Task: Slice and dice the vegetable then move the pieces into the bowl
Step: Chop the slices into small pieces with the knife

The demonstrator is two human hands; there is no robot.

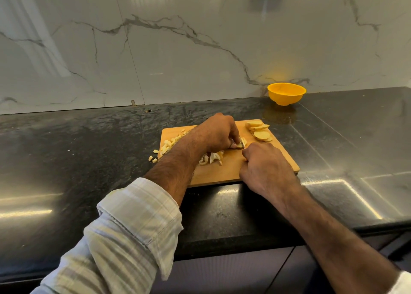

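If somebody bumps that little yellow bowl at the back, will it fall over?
The small yellow plastic-looking bowl probably slides before tipping: it looks light, and the dark polished counter is glossy. Its narrow foot under a wide rim suggests it might wobble. No pieces show inside, so little weighs it down.

On my feed, the left hand (216, 133) pins a pale vegetable piece (242, 143) on the rectangular wooden cutting board (231, 171). The right hand (266, 169) curls beside it, knife mostly hidden. Round slices (259, 131) lie behind; pale diced bits (169, 146) left. The yellow plastic bowl (286, 93) sits well apart on the dark polished desk (89, 151).
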